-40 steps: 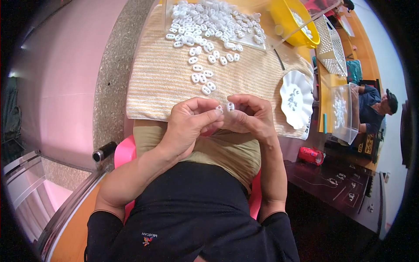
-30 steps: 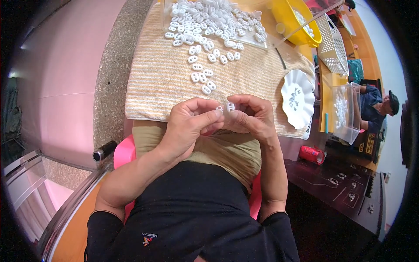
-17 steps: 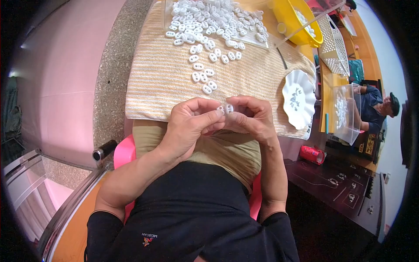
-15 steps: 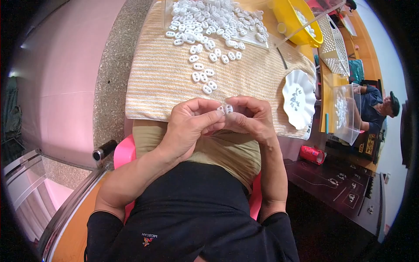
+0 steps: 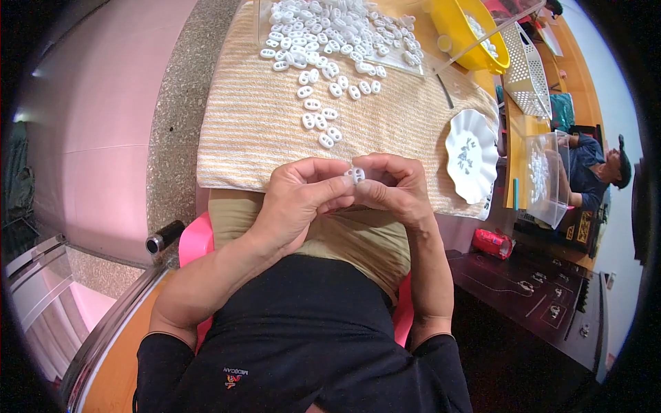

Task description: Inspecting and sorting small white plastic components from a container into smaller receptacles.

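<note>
At the far left a speckled grey stone worktop [image 5: 180, 103] runs up the view, and a beige striped cloth [image 5: 261, 131] covers it beside that bare strip. The left hand [image 5: 299, 203] sits over the cloth's near edge, above the lap, with its thumb and forefinger pinched shut on a small white oval plastic piece with holes [image 5: 357, 175]. The right hand [image 5: 394, 189] meets it from the other side, its fingers [image 5: 375, 195] closed on the same piece, so the piece sits between both hands, just above the edge of the cloth. Farther up the cloth, a loose trail of like white pieces [image 5: 320, 120] leads to a heap of them in a clear shallow tray [image 5: 413, 67]. To the right of the hands lies a white scalloped dish [image 5: 470, 164], near the cloth's right edge. Beyond it stand a yellow plastic bowl [image 5: 458, 31], a white perforated basket [image 5: 527, 72] and a clear plastic box [image 5: 544, 179] with more white pieces inside. A red can [image 5: 492, 243] lies lower down, and another person [image 5: 595, 172] sits at the far right.
</note>
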`<state>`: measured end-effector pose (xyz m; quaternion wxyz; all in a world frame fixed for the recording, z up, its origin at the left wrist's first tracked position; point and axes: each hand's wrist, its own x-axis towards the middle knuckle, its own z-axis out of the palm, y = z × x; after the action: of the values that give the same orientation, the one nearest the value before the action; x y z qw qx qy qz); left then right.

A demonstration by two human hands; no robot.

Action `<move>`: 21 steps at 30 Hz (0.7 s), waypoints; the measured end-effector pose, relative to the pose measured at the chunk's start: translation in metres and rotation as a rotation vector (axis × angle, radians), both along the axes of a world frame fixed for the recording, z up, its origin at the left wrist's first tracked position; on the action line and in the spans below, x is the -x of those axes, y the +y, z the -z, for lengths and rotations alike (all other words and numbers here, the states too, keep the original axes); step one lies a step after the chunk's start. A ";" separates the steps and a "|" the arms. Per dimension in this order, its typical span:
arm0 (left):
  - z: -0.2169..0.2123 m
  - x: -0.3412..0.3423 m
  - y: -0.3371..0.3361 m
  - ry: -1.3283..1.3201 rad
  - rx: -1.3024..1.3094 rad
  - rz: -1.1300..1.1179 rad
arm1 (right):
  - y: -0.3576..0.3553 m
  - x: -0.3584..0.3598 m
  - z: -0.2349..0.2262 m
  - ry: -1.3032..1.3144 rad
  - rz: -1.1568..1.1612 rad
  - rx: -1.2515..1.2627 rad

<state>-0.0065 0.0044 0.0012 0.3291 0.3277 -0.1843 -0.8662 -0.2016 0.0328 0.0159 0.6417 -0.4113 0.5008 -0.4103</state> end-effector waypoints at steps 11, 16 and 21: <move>0.000 -0.001 -0.001 0.030 -0.013 0.023 | 0.000 -0.004 -0.001 -0.070 0.059 -0.008; -0.003 0.000 -0.001 0.048 -0.061 0.015 | 0.001 -0.004 0.002 -0.102 0.080 0.003; -0.003 0.000 -0.001 0.073 -0.076 0.013 | 0.001 -0.004 -0.003 -0.138 0.070 -0.007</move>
<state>-0.0062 0.0031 0.0039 0.3173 0.3067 -0.1413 -0.8862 -0.1974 0.0338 0.0193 0.6615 -0.3618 0.4708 -0.4581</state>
